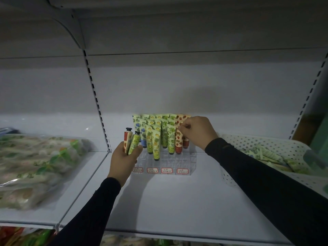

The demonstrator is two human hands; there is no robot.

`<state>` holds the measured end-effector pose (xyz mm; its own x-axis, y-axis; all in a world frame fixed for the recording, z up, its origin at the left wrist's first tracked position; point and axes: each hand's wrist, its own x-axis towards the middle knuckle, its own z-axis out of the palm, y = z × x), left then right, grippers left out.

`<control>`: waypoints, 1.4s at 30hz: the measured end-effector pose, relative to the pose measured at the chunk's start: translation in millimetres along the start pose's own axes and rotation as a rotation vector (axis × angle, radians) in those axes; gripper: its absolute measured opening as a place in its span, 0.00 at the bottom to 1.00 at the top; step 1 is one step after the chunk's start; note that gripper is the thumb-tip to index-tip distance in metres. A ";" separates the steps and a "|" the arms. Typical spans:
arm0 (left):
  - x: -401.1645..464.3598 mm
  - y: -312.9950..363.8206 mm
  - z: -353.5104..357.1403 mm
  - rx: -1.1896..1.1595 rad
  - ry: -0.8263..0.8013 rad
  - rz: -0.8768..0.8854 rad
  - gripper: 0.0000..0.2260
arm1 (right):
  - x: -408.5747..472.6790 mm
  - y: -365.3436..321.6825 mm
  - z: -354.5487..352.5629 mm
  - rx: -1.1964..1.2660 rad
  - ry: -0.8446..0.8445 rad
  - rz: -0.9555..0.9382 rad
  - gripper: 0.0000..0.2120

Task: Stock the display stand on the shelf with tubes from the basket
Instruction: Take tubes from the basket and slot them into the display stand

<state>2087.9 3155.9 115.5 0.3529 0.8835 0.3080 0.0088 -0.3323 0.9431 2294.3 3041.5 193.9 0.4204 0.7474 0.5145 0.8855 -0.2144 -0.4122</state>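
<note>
A person in long dark sleeves reaches onto a white metal shop shelf point(168, 201). At the back centre stands a clear acrylic tiered display stand point(184, 158) with red-bordered labels along its front, holding upright rows of printed cosmetic tubes point(156, 142) in green, yellow, blue and red fruit patterns, caps down. The left hand point(124, 158) is curled round two loose tubes just left of the stand, caps up: a red-and-cream tube point(127, 139) and a green tube point(134, 142). The right hand point(196, 130) pinches the top edge of a strawberry-print tube point(178, 139) standing in the right-hand column. A white perforated plastic basket point(266, 144) with more tubes sits on the shelf at the right. Clear bags of packaged goods point(35, 167) lie on the neighbouring shelf to the left
</note>
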 end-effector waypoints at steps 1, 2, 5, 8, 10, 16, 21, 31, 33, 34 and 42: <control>-0.6 -1.1 0.3 0.000 -0.002 -0.002 0.04 | 0.6 0.0 0.0 -0.002 0.001 0.001 0.12; -1.0 -2.4 0.5 0.002 -0.003 -0.004 0.04 | 1.0 -0.1 -0.1 -0.005 0.002 0.002 0.12; -1.4 -5.4 1.4 0.014 -0.001 -0.012 0.04 | 2.1 -0.1 1.3 -0.030 -0.005 -0.001 0.12; -0.2 -4.9 1.7 0.009 -0.001 -0.008 0.04 | 2.5 0.4 1.9 -0.024 -0.008 0.007 0.12; -0.4 -3.5 1.9 0.006 -0.002 -0.004 0.04 | 2.2 0.6 1.6 -0.017 -0.014 0.012 0.12; -1.4 -2.6 1.6 0.006 0.001 -0.006 0.05 | 2.5 2.2 3.0 0.000 -0.024 0.037 0.13; -3.7 1.2 -0.4 -0.017 -0.009 -0.006 0.05 | 1.4 4.4 3.9 0.003 -0.024 0.046 0.14; -10.8 27.2 3.9 -0.111 -0.181 -0.008 0.07 | -19.5 -1.7 -11.9 0.218 0.171 0.076 0.14; -14.6 33.3 8.0 -0.147 -0.251 -0.013 0.04 | -28.5 -7.4 -15.7 0.311 0.094 0.050 0.14; -16.4 36.6 10.8 -0.150 -0.290 -0.009 0.03 | -32.9 -10.9 -17.6 0.375 0.036 0.043 0.13; -32.6 60.7 35.8 -0.102 -0.485 -0.007 0.09 | -52.4 -22.9 -22.0 0.654 -0.288 0.121 0.15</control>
<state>2110.4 3095.0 158.3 0.7479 0.6224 0.2307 -0.0702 -0.2713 0.9599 2256.3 2993.4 192.9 0.3598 0.8974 0.2554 0.4983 0.0466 -0.8657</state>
